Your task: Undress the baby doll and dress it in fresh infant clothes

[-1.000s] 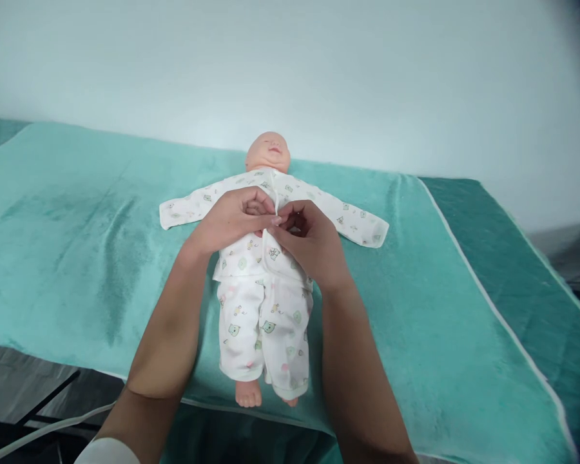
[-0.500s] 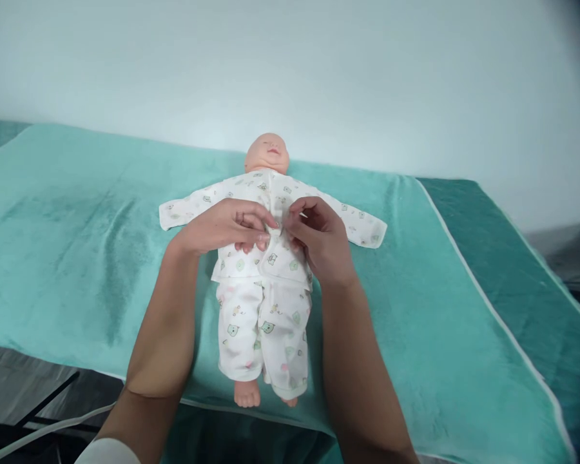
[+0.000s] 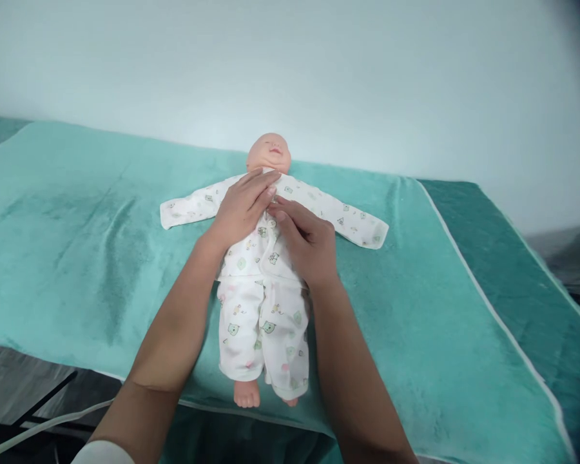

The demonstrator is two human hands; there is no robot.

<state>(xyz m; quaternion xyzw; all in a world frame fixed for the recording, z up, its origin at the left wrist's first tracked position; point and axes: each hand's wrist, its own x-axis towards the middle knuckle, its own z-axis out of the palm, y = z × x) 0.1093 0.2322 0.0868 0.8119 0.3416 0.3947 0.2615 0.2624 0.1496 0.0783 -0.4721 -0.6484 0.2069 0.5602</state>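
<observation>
A baby doll point(image 3: 269, 153) lies on its back on a teal towel point(image 3: 77, 219), head toward the wall. It wears a white printed shirt point(image 3: 251, 251) with sleeves spread out sideways and matching trousers point(image 3: 265, 335). My left hand point(image 3: 241, 206) lies flat and open on the doll's upper chest, fingers stretched toward the neck. My right hand point(image 3: 304, 241) rests flat on the right side of the chest, fingers pointing at the shirt's front seam. Neither hand holds anything. One bare foot point(image 3: 247, 393) shows below the trousers.
The towel covers a table against a pale wall point(image 3: 319, 71). A darker green cover point(image 3: 526, 270) lies at the right. A white tube point(image 3: 43, 428) and a dark frame point(image 3: 48, 396) show below the table's front edge at lower left.
Both hands were pinching the shirt front at mid chest. They have let go, moved up toward the neck and now lie flat on the shirt.
</observation>
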